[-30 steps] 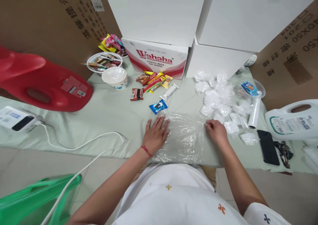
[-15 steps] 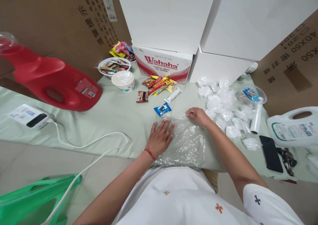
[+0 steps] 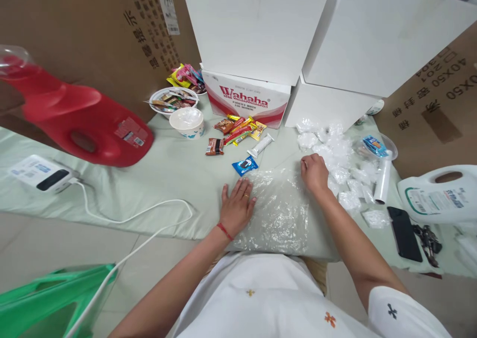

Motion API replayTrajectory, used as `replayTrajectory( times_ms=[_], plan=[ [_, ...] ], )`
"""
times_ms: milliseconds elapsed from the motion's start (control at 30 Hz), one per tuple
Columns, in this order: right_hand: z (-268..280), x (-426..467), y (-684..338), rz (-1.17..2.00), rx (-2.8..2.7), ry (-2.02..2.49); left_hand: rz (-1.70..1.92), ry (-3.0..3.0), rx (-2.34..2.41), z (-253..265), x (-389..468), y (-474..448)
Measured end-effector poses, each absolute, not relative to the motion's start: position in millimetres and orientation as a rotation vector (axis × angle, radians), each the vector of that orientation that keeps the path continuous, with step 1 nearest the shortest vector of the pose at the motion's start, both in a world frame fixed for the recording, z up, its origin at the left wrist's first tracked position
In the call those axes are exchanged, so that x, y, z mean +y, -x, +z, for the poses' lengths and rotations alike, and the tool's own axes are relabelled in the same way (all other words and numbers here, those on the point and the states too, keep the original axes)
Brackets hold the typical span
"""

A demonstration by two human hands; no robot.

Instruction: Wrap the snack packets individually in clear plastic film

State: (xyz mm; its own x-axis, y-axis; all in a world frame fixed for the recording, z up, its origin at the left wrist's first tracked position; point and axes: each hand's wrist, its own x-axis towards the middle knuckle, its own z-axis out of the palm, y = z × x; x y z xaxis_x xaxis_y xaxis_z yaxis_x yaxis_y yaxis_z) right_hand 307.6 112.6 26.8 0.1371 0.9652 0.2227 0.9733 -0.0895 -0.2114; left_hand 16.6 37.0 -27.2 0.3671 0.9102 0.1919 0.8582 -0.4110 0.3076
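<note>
A sheet of clear plastic film point(image 3: 278, 216) lies spread on the cloth in front of me, wrinkled and shiny. My left hand point(image 3: 237, 206) rests flat on its left edge, fingers stretched out. At the film's top right corner, my right hand point(image 3: 315, 175) is closed, its fingertips pinching the film's edge. Just beyond the film lies a blue snack packet point(image 3: 245, 165), with a white wrapped bar point(image 3: 261, 145) behind it. Further back is a small pile of wrapped snacks point(image 3: 240, 129) in red, yellow and brown.
Several crumpled clear plastic bundles point(image 3: 331, 151) lie right of my right hand, beside a film roll point(image 3: 383, 181). A phone point(image 3: 405, 233), keys point(image 3: 428, 244) and a white jug point(image 3: 439, 194) are far right. Left stand a paper bowl point(image 3: 187, 124) and a red bottle point(image 3: 85, 124). Boxes point(image 3: 246, 99) wall the back.
My right hand has moved right along the film's top edge, and the film lies flatter and wider. My left hand has stayed nearly in place.
</note>
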Motion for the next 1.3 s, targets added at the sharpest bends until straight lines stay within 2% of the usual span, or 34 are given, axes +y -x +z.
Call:
replayTrajectory(
  times_ms=[67, 167, 333, 533, 700, 800, 1033, 1167, 1300],
  plan=[
    [31, 113, -293, -0.064, -2.016, 1.939, 0.573, -2.49, 1.594, -23, 37, -17],
    [23, 124, -265, 0.137, -2.23, 1.78, 0.587, -2.573, 1.456, -21, 35, -19],
    [-7, 146, -242, 0.37, -2.338, 1.857, 0.431, -2.6, 1.417, -32, 33, -12],
    [4, 176, -249, 0.229, -2.206, 1.999, 0.362, -2.54, 1.497, -36, 33, -2],
    [29, 222, -218, 0.062, -2.681, 1.691, 0.347, -2.524, 1.496, -31, 33, -3],
    [43, 241, -203, 0.064, -2.947, 1.7, 0.358, -2.51, 1.498, -29, 33, -2],
    [91, 268, -179, -0.143, -2.953, 1.405, 0.373, -2.482, 1.496, -26, 33, -1],
    [77, 301, -143, -0.231, -2.972, 1.298, 0.361, -2.455, 1.492, -27, 33, 0],
    [48, 320, -125, -0.187, -3.053, 1.44, 0.373, -2.451, 1.468, -27, 33, 1]
  ],
)
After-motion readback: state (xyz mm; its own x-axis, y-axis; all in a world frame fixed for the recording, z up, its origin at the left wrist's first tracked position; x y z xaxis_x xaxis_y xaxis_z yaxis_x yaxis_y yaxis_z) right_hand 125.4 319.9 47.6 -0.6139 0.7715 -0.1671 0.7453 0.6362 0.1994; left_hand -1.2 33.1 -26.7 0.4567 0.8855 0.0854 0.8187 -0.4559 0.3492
